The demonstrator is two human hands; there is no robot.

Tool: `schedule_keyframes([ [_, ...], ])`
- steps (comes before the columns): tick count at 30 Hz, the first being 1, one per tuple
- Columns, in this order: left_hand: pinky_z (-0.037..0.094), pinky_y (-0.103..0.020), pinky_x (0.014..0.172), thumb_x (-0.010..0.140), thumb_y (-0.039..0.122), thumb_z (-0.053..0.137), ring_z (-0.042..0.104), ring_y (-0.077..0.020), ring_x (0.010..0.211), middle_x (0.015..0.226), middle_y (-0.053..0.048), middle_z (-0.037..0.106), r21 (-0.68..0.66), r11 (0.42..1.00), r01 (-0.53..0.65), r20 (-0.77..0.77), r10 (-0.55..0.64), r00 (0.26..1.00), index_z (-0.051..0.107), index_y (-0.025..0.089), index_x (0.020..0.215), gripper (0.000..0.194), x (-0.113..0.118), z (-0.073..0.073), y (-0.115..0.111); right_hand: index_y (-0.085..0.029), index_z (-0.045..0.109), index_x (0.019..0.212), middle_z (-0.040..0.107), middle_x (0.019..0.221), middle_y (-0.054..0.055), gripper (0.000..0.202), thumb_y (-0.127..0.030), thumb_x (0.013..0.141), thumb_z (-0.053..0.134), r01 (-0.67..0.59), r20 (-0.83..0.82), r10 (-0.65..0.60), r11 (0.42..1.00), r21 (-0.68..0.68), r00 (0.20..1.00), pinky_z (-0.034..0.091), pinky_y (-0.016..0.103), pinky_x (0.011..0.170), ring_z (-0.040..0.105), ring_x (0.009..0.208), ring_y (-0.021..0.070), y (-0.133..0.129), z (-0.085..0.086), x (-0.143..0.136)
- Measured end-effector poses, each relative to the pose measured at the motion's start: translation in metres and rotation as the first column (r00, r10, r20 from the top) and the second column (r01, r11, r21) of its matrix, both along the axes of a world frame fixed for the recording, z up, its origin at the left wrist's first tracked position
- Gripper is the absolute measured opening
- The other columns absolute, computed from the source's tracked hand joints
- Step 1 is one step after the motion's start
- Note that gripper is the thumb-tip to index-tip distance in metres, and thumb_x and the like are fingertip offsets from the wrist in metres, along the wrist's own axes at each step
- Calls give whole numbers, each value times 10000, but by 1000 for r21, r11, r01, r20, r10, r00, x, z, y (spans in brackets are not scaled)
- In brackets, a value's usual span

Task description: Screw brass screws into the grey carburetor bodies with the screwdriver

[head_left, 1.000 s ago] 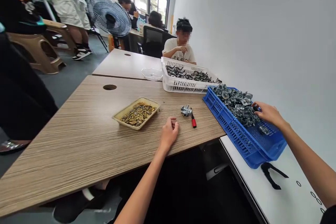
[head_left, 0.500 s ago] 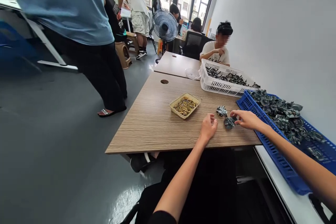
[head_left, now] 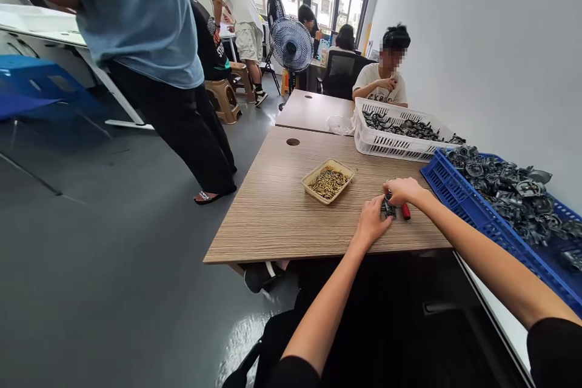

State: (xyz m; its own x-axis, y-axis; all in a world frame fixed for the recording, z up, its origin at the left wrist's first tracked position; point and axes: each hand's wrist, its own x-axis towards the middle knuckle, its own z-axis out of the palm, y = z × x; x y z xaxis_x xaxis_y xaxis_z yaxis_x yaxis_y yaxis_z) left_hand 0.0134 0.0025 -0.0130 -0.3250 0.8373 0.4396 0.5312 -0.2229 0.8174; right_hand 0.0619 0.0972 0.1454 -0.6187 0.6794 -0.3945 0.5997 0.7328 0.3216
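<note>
Near the front edge of the wood-grain table (head_left: 273,218), my left hand (head_left: 373,221) has its fingers around the left side of a grey metal part (head_left: 388,208). My right hand (head_left: 402,191) reaches over the same part from the back right, fingers bent down onto it and partly hiding it. Just right of the part lies a red object (head_left: 405,211), perhaps a tool handle. A cream tray (head_left: 304,182) of small brass-coloured pieces (head_left: 328,183) sits to the left of my hands.
A white basket (head_left: 391,147) of dark parts stands behind; a blue basket (head_left: 436,176) heaped with metal parts is at the right. Opposite sits a person (head_left: 379,82). Another in a blue shirt (head_left: 140,24) stands left, near a fan (head_left: 291,45).
My right hand has moved left, and both hands now meet at a metal part. The red object has come into sight. The view has shifted, and the person in blue has changed posture.
</note>
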Motion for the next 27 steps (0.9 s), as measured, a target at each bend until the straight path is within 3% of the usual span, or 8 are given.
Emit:
schedule_keyframes([
  [6, 431, -492, 1142, 757, 202, 757, 521, -328, 1328, 1395, -161, 561, -17, 995, -101, 36, 102, 994, 436, 191, 1440, 755, 2, -3, 1, -241, 772, 1010, 780, 1103, 132, 279, -390, 778, 726, 57, -77, -58, 998, -17, 995, 512, 408, 859, 712, 1042, 310, 0, -7, -19],
  [10, 400, -513, 1160, 757, 238, 764, 471, -340, 1383, 1440, -158, 523, -32, 986, -161, 43, 162, 986, 388, 219, 1483, 818, 4, -5, 1, -220, 762, 1058, 783, 1086, 135, 374, -497, 812, 717, 71, -170, -76, 997, -33, 982, 513, 387, 839, 699, 1026, 303, 3, -3, -21],
  [17, 392, -503, 1161, 797, 271, 766, 467, -329, 1384, 1447, -156, 515, -47, 982, -181, 49, 183, 982, 374, 233, 1504, 808, 3, -6, 0, -230, 709, 1094, 762, 1156, 110, 349, -503, 930, 568, 110, -376, -101, 994, 3, 921, 468, 323, 758, 690, 1032, 278, 12, 3, 29],
  [21, 396, -499, 1161, 836, 254, 729, 483, -319, 1372, 1427, -152, 528, -43, 978, -202, 43, 204, 978, 400, 233, 1485, 728, 2, -5, 0, -239, 681, 1087, 764, 1093, 80, 302, -457, 973, 506, 182, -480, -160, 983, -2, 863, 446, 296, 707, 700, 984, 242, 10, -18, 74],
  [24, 408, -489, 1154, 872, 249, 685, 494, -309, 1363, 1405, -155, 535, -35, 970, -239, 28, 240, 970, 415, 224, 1472, 658, 1, -4, -1, -239, 645, 1184, 739, 1163, 85, 325, -442, 988, 483, 229, -555, -196, 973, -10, 809, 460, 306, 723, 696, 1023, 239, 5, -45, 106],
  [27, 410, -484, 1158, 889, 225, 642, 491, -303, 1367, 1404, -153, 531, -22, 964, -264, -4, 264, 965, 427, 229, 1469, 618, 1, -2, -1, -246, 610, 1272, 687, 1276, 109, 440, -550, 986, 471, 248, -660, -210, 968, -38, 721, 487, 342, 794, 670, 1121, 276, 3, -76, 133],
])
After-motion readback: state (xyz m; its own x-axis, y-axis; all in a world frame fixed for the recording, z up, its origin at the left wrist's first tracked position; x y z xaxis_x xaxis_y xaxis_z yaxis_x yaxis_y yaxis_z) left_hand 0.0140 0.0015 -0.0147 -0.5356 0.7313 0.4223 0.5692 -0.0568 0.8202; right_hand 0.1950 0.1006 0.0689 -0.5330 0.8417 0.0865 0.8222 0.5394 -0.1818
